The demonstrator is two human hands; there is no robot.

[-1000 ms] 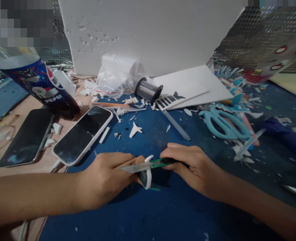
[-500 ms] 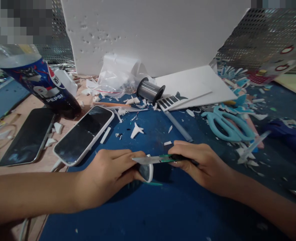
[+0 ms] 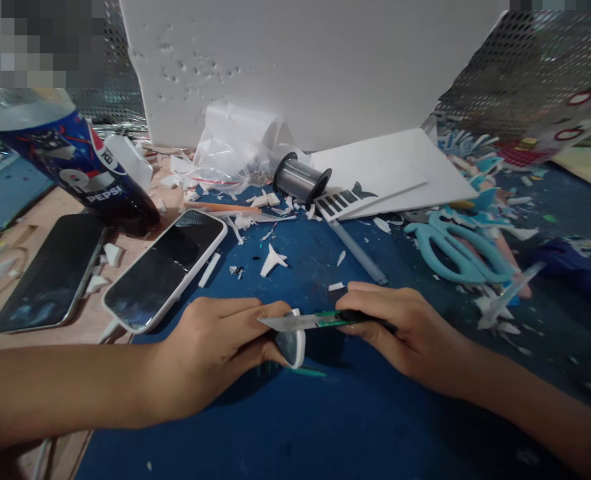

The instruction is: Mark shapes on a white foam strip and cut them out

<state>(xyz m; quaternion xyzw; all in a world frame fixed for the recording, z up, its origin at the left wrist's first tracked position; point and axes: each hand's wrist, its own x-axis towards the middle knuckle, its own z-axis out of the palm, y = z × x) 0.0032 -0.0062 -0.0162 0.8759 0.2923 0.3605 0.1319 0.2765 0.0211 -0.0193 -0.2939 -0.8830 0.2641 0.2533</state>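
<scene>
My left hand [image 3: 225, 357] is closed around a small piece with a dark grey face and a white rim [image 3: 299, 347]; most of it is hidden by my fingers. In my right hand [image 3: 400, 327] is a craft knife [image 3: 320, 321] with a green and black body. Its blade points left and passes across the top of the grey-faced piece, close to my left fingertips; whether it touches cannot be made out. Below the piece, a thin green strip [image 3: 311, 372] shows. A white foam cutout [image 3: 273, 260] lies on the blue mat [image 3: 295, 433] beyond my hands.
Two phones [image 3: 165, 270] [image 3: 50, 273] and a Pepsi bottle [image 3: 83, 173] are on the left. Behind are a wire spool [image 3: 300, 180], a plastic bag [image 3: 235, 147] and white foam sheets [image 3: 405, 160]. Blue-handled scissors [image 3: 458, 247] and a dark blue tool [image 3: 575, 270] lie on the right, among scraps.
The knife blade has shifted slightly left over the grey-faced piece. Both hands keep their grip, and the camera view has moved a little.
</scene>
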